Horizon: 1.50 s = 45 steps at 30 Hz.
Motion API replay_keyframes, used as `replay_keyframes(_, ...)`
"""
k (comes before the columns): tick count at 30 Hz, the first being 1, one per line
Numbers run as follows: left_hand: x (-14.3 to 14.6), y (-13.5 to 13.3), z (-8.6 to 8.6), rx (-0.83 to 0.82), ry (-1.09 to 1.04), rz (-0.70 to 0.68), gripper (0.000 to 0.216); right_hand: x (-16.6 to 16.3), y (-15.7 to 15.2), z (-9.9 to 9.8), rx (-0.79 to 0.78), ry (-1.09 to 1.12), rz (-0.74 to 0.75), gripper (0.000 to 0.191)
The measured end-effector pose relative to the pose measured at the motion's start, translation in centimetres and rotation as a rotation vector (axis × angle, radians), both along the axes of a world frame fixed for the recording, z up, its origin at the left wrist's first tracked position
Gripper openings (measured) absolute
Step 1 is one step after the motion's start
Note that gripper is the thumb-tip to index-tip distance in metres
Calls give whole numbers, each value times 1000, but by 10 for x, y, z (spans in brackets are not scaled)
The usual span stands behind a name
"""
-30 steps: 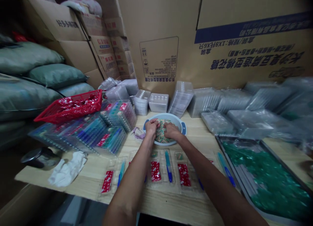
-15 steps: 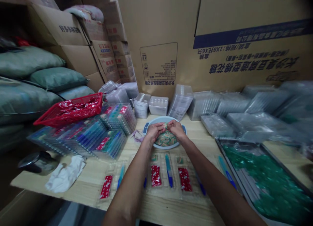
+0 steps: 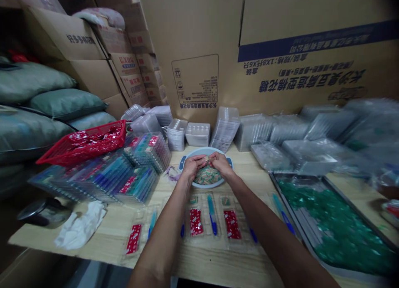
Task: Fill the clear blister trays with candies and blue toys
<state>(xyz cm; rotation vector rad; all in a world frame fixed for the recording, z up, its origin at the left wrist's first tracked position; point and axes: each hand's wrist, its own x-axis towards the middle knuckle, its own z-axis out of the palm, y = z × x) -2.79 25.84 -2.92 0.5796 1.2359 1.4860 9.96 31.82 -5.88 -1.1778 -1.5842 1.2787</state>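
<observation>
Over a light blue basin (image 3: 209,150), my left hand (image 3: 191,165) and my right hand (image 3: 221,162) face each other with fingertips nearly touching. Both are closed in a pinch around a small green-and-tan packet (image 3: 206,158); its details are too small to make out. Many similar small packets (image 3: 207,176) fill the basin below. Under my forearms lies a row of clear plastic trays, holding red patterned packets (image 3: 196,222), blue pen-shaped items (image 3: 212,216) and, in some, a small green-and-tan packet (image 3: 226,201).
Filled clear trays (image 3: 140,184) are stacked at left, under a red basket (image 3: 84,142) of red packets. A white cloth (image 3: 82,225) lies at the front left. Empty tray stacks (image 3: 198,135) line the back. At right, a dark-rimmed tray (image 3: 311,244) holds green shiny pieces.
The camera view has shifted slightly, so the scene sits a little further left. Both hands remain over the basin, their fingers pinched together around a small packet.
</observation>
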Motion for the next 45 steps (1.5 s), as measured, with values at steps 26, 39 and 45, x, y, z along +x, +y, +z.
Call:
replay_keyframes(26,-3,8,-9,-13,81,135,20,5,-8,14,-62,168,127,15)
replay_keyframes(39,5,1,1,24,152,56,16,2,-7,9,37,47,51,6)
replay_keyframes(45,3,3,2,28,262,102,28,6,-17,35,153,-46,80,20)
